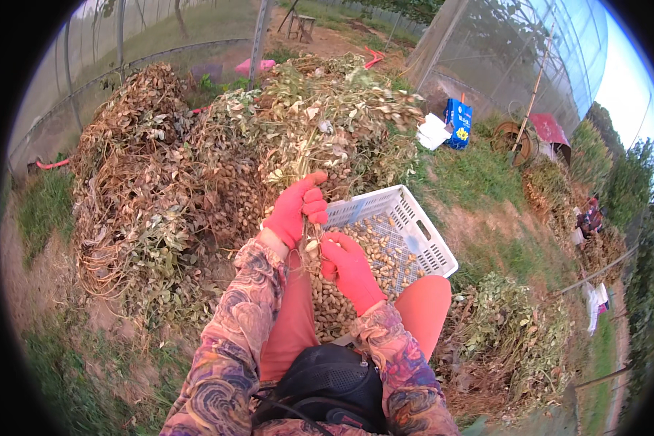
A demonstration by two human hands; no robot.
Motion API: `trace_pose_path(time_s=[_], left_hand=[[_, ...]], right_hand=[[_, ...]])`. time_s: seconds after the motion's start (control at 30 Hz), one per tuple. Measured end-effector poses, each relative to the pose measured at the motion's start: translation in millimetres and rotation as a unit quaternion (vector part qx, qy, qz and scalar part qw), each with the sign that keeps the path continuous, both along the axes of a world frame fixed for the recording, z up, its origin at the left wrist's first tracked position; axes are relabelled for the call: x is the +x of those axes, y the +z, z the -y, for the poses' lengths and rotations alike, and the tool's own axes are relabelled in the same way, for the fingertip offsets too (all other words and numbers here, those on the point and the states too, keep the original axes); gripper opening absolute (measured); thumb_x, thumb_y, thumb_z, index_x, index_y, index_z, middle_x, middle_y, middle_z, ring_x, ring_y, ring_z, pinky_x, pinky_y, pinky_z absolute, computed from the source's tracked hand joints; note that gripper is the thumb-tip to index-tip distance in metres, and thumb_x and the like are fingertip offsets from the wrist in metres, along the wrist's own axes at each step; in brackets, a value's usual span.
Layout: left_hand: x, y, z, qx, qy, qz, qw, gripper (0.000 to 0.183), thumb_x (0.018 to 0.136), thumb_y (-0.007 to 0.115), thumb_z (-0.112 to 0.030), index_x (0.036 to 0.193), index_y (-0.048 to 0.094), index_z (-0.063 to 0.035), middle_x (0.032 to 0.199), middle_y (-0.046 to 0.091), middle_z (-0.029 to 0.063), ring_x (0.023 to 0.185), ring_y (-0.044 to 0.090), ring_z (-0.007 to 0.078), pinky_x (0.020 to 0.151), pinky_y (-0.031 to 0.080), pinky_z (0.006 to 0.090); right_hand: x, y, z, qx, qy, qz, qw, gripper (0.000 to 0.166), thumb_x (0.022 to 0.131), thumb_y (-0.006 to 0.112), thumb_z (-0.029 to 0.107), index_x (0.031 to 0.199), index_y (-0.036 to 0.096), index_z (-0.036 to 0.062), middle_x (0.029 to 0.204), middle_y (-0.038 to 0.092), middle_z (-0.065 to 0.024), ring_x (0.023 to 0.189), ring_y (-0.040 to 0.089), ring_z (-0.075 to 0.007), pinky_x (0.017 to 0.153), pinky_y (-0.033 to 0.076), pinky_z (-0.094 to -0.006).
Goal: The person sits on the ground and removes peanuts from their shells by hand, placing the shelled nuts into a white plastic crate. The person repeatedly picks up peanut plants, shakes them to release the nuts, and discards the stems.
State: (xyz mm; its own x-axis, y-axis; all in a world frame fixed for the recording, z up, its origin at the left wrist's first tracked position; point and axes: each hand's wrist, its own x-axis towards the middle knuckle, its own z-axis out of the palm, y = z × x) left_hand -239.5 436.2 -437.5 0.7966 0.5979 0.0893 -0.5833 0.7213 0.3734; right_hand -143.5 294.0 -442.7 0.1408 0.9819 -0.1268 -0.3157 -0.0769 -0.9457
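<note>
My left hand (pixel 298 211), in a red glove, is closed around the stems of a dried peanut plant, whose leafy end lies beyond it on the heap. My right hand (pixel 351 271), gloved alike, has its thumb and fingers at the roots, beside a pale peanut pod (pixel 312 246). Whether the fingers grip a pod cannot be told. Between my knees stands a white plastic crate (pixel 438 248) with slotted walls. Many peanuts (pixel 332 305) cover its near part, and they lie thinner toward its far right corner.
A large heap of peanut plants (pixel 158 180) spreads ahead and to the left. Another pile (pixel 512 338) lies at the right. A blue bag (pixel 458 123) stands beyond the crate, near a metal post (pixel 436 41). Farther right, a person (pixel 591 218) is beside more plants.
</note>
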Motion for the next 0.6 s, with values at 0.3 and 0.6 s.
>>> trace_pose_path(time_s=[0.3, 0.6], left_hand=[[12, 12, 16, 0.059, 0.093, -0.246, 0.963, 0.021, 0.094, 0.04, -0.021, 0.112, 0.046, -0.0108, 0.051, 0.025, -0.0072, 0.039, 0.026, 0.0078, 0.038, 0.026, 0.025], [0, 8, 1, -0.034, 0.026, -0.03, 0.999, 0.024, 0.096, 0.037, -0.021, 0.115, 0.045, -0.0101, 0.051, 0.025, -0.0082, 0.04, 0.026, 0.006, 0.039, 0.027, 0.0233]], right_hand=[[-10, 27, 38, -0.057, -0.016, 0.053, 0.997, 0.018, 0.084, 0.054, 0.017, 0.095, 0.056, 0.003, 0.06, 0.048, -0.0015, 0.04, 0.04, -0.0067, 0.036, 0.027, -0.0213], [3, -17, 15, -0.011, -0.068, 0.11, 0.992, 0.032, 0.081, 0.056, 0.01, 0.111, 0.052, 0.0013, 0.085, 0.058, -0.0079, 0.057, 0.054, -0.0105, 0.045, 0.041, -0.0214]])
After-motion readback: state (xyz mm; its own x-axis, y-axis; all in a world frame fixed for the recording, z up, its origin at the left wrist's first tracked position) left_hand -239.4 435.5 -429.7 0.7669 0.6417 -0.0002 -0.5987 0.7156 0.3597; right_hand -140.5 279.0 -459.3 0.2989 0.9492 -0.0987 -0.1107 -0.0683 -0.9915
